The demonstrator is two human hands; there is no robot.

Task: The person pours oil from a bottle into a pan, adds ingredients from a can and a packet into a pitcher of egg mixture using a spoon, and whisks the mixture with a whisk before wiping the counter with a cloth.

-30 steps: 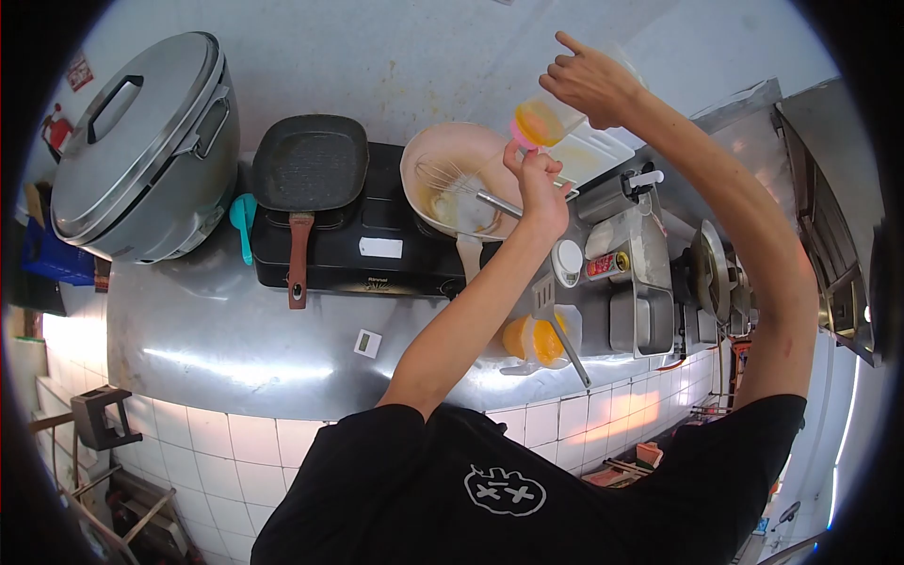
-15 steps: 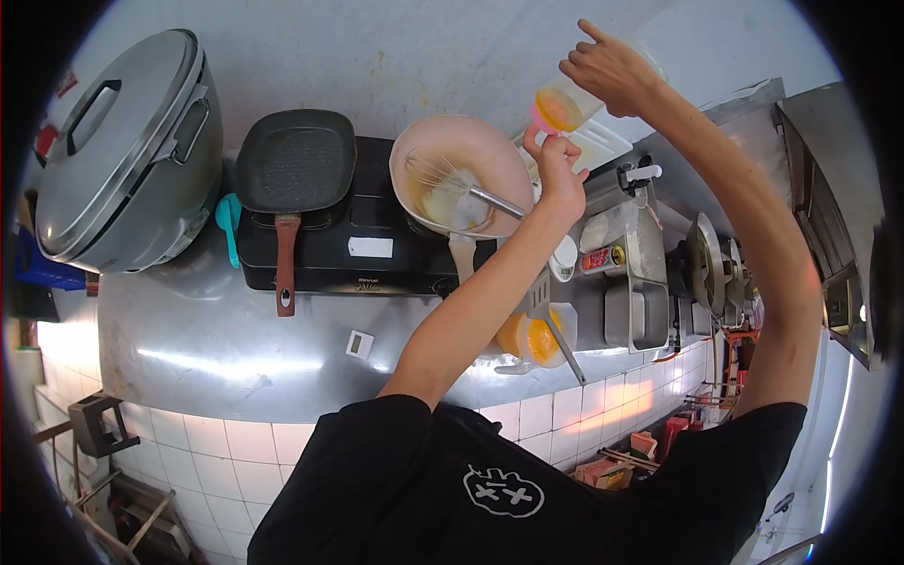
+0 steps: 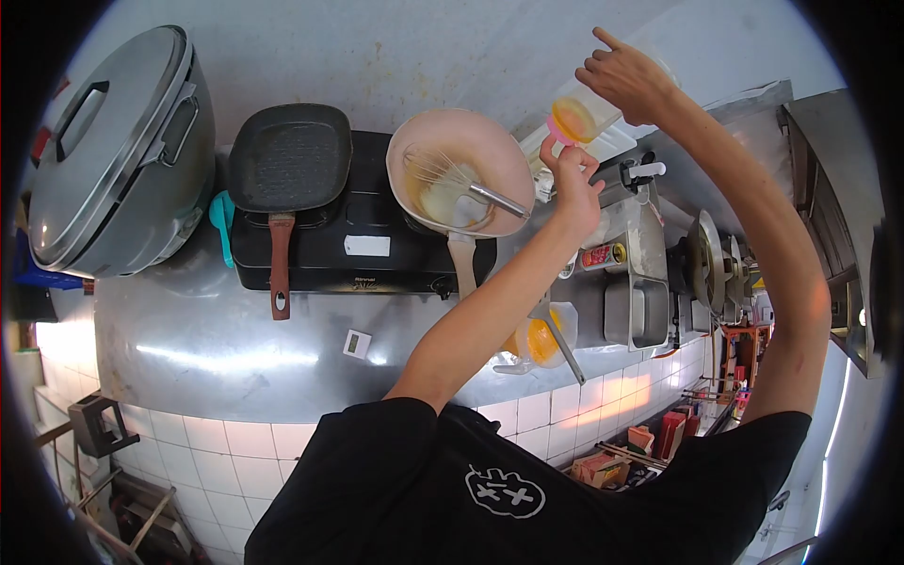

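Observation:
My left hand (image 3: 572,179) is raised over the back of the counter, its fingers closed at the pink edge of a small round cup-like piece (image 3: 574,121) with yellow-orange contents; its exact kind is unclear. Above and to the right, my right hand (image 3: 625,83) has curled fingers and a pointing index finger. It grips a translucent container (image 3: 610,115), mostly hidden by the hand and pale against the wall. Left of my left hand, a light pink frying pan (image 3: 513,160) sits on the stove. A wire whisk (image 3: 497,200) leans in it over pale liquid.
A black gas stove (image 3: 367,268) carries a square grill pan (image 3: 290,160). A big lidded pot (image 3: 141,179) stands left, beside a turquoise spoon (image 3: 222,221). A spatula (image 3: 563,348) lies across a tub of orange liquid (image 3: 543,341). Metal trays (image 3: 633,311) and a can (image 3: 603,256) stand right.
Both hands have shifted slightly right, with the pink-edged piece moving along and a little lower. The view has shifted slightly. The whisk and pans stay in place.

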